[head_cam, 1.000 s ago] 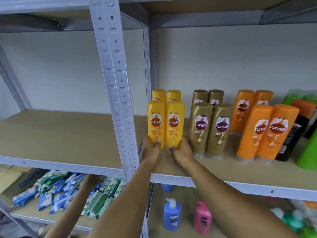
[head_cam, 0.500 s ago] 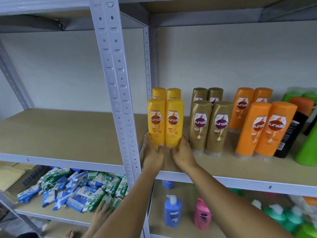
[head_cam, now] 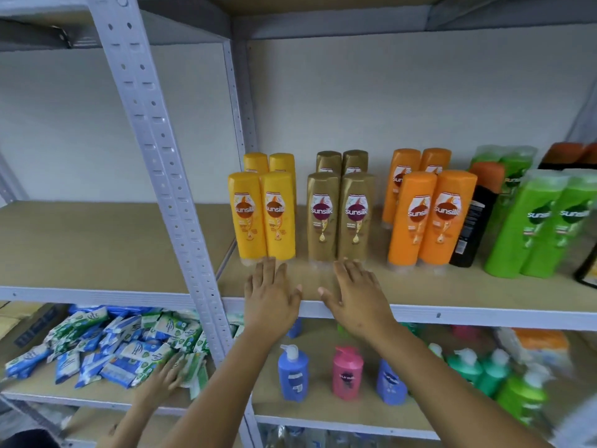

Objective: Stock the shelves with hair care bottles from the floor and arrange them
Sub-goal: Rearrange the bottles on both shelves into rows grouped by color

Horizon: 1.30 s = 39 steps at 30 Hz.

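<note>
- Left hand (head_cam: 270, 297), centre of frame: flat, fingers spread, palm down over the shelf board (head_cam: 452, 294). Fingertips just at the base of the front yellow bottles (head_cam: 262, 216); contact or a small gap, cannot tell. Grips nothing.
- Right hand (head_cam: 354, 294), just right of centre: also open and splayed, empty, fingertips near the foot of the gold bottles (head_cam: 340, 218).
- Yellow bottles: block of four, two in front and two behind, centre-left of frame, tight against the grey upright post (head_cam: 168, 176). Gold block of four sits beside them with a clear gap; orange bottles (head_cam: 431, 218) further right, then a black bottle (head_cam: 472, 231) and green bottles (head_cam: 542, 227) toward the right edge.
- Orientation: every bottle stands on its cap end, long axis vertical, label facing out toward the camera. Orange front pair leans slightly left in the frame; may be lens distortion.
- Step judged: squaring up the front rows. To do it well, push low at the bases with flat fingers so the tall bottles slide rather than tip; keep both front faces on one line parallel to the shelf edge.
- Another person's hand (head_cam: 161, 379), lower left, rests on blue-and-green sachets (head_cam: 106, 344) on the lower shelf.
</note>
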### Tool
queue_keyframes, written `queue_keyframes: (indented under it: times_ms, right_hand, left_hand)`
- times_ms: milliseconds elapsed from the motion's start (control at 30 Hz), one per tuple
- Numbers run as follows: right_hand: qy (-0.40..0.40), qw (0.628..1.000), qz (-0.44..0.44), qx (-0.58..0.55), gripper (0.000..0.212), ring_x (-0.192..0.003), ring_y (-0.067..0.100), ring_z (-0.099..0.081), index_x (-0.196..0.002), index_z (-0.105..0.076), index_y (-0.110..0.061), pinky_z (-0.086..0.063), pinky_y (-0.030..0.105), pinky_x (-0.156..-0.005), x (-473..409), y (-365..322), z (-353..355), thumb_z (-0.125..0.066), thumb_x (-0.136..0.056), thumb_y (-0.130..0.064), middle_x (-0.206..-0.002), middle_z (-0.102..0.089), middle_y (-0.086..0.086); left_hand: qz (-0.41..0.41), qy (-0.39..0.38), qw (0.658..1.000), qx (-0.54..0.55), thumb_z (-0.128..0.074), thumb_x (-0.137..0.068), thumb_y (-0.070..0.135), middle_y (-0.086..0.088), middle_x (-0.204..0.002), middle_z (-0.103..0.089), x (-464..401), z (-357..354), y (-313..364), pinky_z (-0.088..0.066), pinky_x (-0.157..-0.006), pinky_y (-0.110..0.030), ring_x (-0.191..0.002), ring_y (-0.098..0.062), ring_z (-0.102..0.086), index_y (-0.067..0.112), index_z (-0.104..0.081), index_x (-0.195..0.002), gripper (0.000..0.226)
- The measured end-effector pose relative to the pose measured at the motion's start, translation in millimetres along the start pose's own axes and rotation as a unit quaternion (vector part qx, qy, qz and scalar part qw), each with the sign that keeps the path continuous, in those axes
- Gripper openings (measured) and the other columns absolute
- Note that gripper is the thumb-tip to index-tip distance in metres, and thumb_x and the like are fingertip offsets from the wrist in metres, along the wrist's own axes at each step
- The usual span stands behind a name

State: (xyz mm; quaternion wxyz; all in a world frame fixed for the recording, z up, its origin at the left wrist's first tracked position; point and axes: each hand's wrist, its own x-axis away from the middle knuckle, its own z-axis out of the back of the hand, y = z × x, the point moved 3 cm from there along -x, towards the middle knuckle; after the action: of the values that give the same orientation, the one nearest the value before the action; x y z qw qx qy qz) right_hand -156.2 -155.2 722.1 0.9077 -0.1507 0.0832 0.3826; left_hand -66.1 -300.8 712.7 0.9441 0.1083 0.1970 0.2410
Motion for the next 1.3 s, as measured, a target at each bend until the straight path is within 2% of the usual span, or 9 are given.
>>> queue_keyframes:
  times_ms: [167,367,600,733,867,933,1100,1200,1300]
  right_hand:
    - [-0.012,1.0,-0.019,-0.002,0.096,-0.145,0.024,-0.015,-0.146,-0.026,-0.016,-0.014,0.042,-0.116,36,66,33,0.002,-0.071,-0.07,-0.155,-0.024,0.006]
    - [-0.001,0.999,-0.053,-0.011,0.097,-0.143,0.026,-0.021,-0.146,-0.03,-0.014,-0.017,0.041,-0.116,87,180,81,-0.001,-0.073,-0.071,-0.153,-0.029,0.008]
    - [0.037,0.996,-0.073,-0.038,0.089,-0.135,0.026,-0.033,-0.142,-0.037,-0.011,-0.027,0.037,-0.11,132,320,145,-0.012,-0.079,-0.069,-0.146,-0.039,0.008]
    - [0.066,0.989,-0.089,-0.103,0.077,-0.127,0.027,-0.043,-0.137,-0.043,-0.007,-0.037,0.034,-0.102,144,382,167,-0.031,-0.087,-0.065,-0.137,-0.047,0.01]
    - [0.133,0.95,-0.135,-0.247,0.045,-0.111,0.018,-0.054,-0.131,-0.048,-0.018,-0.04,0.027,-0.082,143,425,184,-0.053,-0.093,-0.041,-0.122,-0.057,0.002]
    - [0.163,0.935,-0.154,-0.273,0.042,-0.103,0.008,-0.051,-0.128,-0.049,-0.015,-0.032,0.02,-0.074,136,440,185,-0.06,-0.091,-0.033,-0.113,-0.055,-0.004]
    - [0.142,0.892,-0.21,-0.375,0.054,-0.113,0.012,-0.053,-0.133,-0.044,-0.015,-0.039,0.024,-0.091,109,466,165,-0.069,-0.085,-0.024,-0.121,-0.057,-0.004]
    - [0.149,0.874,-0.212,-0.41,0.036,-0.097,0.009,-0.061,-0.12,-0.052,-0.02,-0.047,0.017,-0.083,97,473,158,-0.066,-0.087,-0.014,-0.106,-0.064,-0.006]
    - [0.145,0.885,-0.195,-0.398,0.034,-0.093,0.006,-0.06,-0.122,-0.054,-0.016,-0.04,0.001,-0.07,86,481,156,-0.061,-0.09,-0.009,-0.104,-0.064,-0.007]
  left_hand:
    - [-0.038,-0.027,0.999,-0.012,-0.035,-0.095,0.051,-0.003,-0.158,-0.017,12,-12,73,-0.005,-0.119,-0.042,-0.147,-0.023,-0.007,0.019,-0.029,-0.147,0.061]
    - [-0.081,-0.011,0.996,0.018,-0.013,-0.078,0.06,-0.004,-0.153,-0.031,27,-32,203,-0.011,-0.117,-0.039,-0.144,-0.024,-0.019,0.016,-0.036,-0.144,0.082]
    - [-0.11,-0.015,0.988,0.103,-0.018,-0.078,0.061,-0.005,-0.147,-0.041,30,-75,369,-0.023,-0.113,-0.037,-0.137,-0.024,-0.032,0.014,-0.041,-0.141,0.082]
    - [-0.111,-0.025,0.975,0.193,-0.041,-0.086,0.047,-0.005,-0.141,-0.045,26,-91,437,-0.026,-0.109,-0.031,-0.133,-0.022,-0.036,0.015,-0.042,-0.14,0.063]
    - [-0.101,-0.044,0.956,0.272,-0.054,-0.094,0.034,-0.004,-0.14,-0.048,14,-110,484,-0.029,-0.106,-0.025,-0.129,-0.019,-0.043,0.013,-0.042,-0.14,0.052]
    - [-0.07,-0.078,0.939,0.327,-0.055,-0.093,0.037,-0.002,-0.143,-0.047,5,-125,500,-0.036,-0.108,-0.033,-0.126,-0.02,-0.05,0.017,-0.04,-0.141,0.054]
    - [0.023,-0.128,0.92,0.369,-0.056,-0.094,0.027,-0.006,-0.148,-0.041,-19,-160,522,-0.035,-0.102,-0.028,-0.134,-0.022,-0.042,0.014,-0.027,-0.148,0.062]
    - [0.034,-0.133,0.921,0.363,-0.058,-0.092,0.018,-0.008,-0.141,-0.049,-29,-177,527,-0.038,-0.098,-0.03,-0.128,-0.025,-0.048,0.013,-0.031,-0.145,0.059]
    - [0.025,-0.118,0.925,0.359,-0.059,-0.089,0.015,-0.006,-0.126,-0.061,-37,-187,532,-0.043,-0.087,-0.031,-0.115,-0.027,-0.058,0.015,-0.046,-0.13,0.043]
